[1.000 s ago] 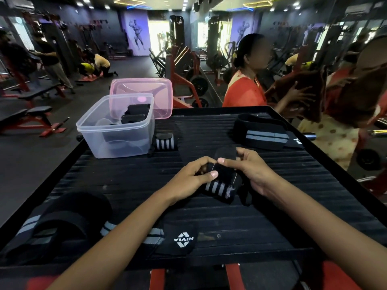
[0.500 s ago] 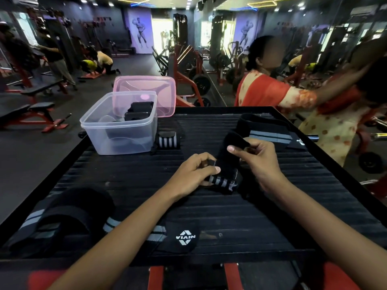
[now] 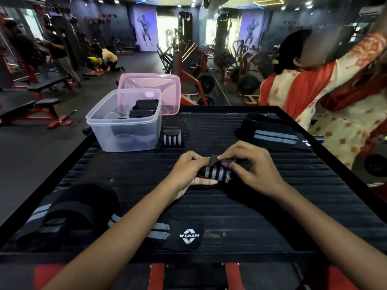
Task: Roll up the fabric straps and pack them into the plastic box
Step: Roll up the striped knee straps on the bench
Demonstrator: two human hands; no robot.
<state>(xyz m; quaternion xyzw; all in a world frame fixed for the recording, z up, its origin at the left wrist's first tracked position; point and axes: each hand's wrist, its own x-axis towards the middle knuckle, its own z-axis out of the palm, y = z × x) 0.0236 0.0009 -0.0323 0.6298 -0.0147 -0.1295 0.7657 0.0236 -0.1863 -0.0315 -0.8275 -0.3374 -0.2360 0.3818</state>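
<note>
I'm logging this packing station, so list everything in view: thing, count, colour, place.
box: 1, clear, table's far left, black rolls inside
lid: 1, pink, leaning behind box
rolled strap: 1, black with grey stripes, right of box
loose straps: 2, black and grey, far right and near left
held strap: 1, black and grey, centre
table: 1, black, ribbed
gym machines, benches, people: several, background
left hand: grips held strap
right hand: pinches its end
</note>
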